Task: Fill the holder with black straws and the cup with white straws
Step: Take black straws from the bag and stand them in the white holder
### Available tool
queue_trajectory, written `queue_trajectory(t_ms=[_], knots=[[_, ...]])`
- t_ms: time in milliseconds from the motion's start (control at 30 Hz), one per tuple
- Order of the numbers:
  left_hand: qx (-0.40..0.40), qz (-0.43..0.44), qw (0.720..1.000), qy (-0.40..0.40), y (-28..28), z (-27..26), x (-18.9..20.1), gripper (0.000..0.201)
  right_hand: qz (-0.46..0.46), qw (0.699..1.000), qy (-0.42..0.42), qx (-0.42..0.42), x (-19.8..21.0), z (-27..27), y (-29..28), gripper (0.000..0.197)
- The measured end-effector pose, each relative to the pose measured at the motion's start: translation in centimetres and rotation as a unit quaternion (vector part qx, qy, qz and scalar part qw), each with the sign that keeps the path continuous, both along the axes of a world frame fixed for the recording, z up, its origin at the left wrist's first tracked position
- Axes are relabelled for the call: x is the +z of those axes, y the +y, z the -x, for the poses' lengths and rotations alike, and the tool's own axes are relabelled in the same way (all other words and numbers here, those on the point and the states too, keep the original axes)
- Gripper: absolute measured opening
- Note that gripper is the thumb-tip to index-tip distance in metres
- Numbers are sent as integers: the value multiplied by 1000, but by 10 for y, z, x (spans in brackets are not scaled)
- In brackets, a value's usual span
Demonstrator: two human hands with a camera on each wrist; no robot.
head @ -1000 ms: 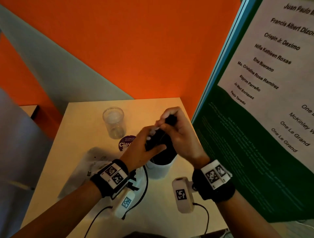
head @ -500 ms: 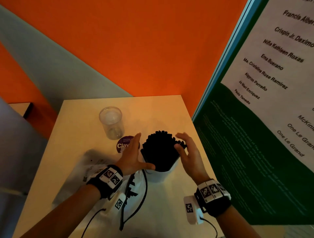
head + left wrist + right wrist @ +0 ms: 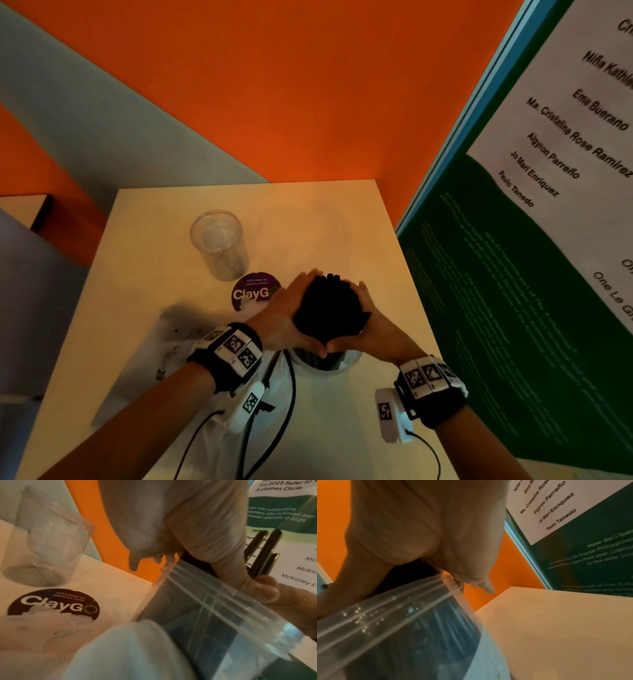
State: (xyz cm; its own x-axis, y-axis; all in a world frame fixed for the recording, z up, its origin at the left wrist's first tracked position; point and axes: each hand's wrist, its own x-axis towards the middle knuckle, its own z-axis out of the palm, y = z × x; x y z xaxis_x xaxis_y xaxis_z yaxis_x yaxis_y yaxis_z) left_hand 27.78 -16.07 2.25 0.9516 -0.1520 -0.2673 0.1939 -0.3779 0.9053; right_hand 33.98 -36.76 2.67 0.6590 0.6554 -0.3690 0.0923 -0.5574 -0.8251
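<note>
Both hands cup the bundle of black straws (image 3: 329, 310) that stands in the clear holder (image 3: 352, 359), near the middle of the table (image 3: 144, 260) twd its 3 o'clock side. The left hand (image 3: 286, 317) presses the bundle from 9 o'clock, the right hand (image 3: 371, 325) from 3 o'clock; the thumb tips meet at 6 o'clock, just above the holder rim. Fingers on both look straight and laid flat along the straws, wrapping the bundle btwn the palms rather than pinching it. In the left wrist view a few black straws (image 3: 262, 553) stick out past the hand, w/ the holder's ribbed rim (image 3: 223, 599) right under the thumb. The right wrist view shows the same rim (image 3: 385, 609) below the palm; dark straws seen thru the wall, blurred.

The clear cup (image 3: 219, 245) stands upright at 11 o'clock from the holder, well apart from both hands. Can't tell if anything is in it. A round purple sticker (image 3: 255, 291) lies flat btwn cup and left hand, partly under the fingers. A crumpled plastic bag (image 3: 178, 329) lies at 8 o'clock beside the left wrist. A green and white poster (image 3: 531, 274) stands along the table's 3 o'clock edge.
</note>
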Motion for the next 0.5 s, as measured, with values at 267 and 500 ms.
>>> queue_trajectory(t_ms=[267,500], knots=[[62,105,992,25,6,1,2,75,-109,992,42,-58,-7,-7,0,94],[18,120,992,23,-2,0,4,92,-120,989,77,-40,-10,-6,1,94]])
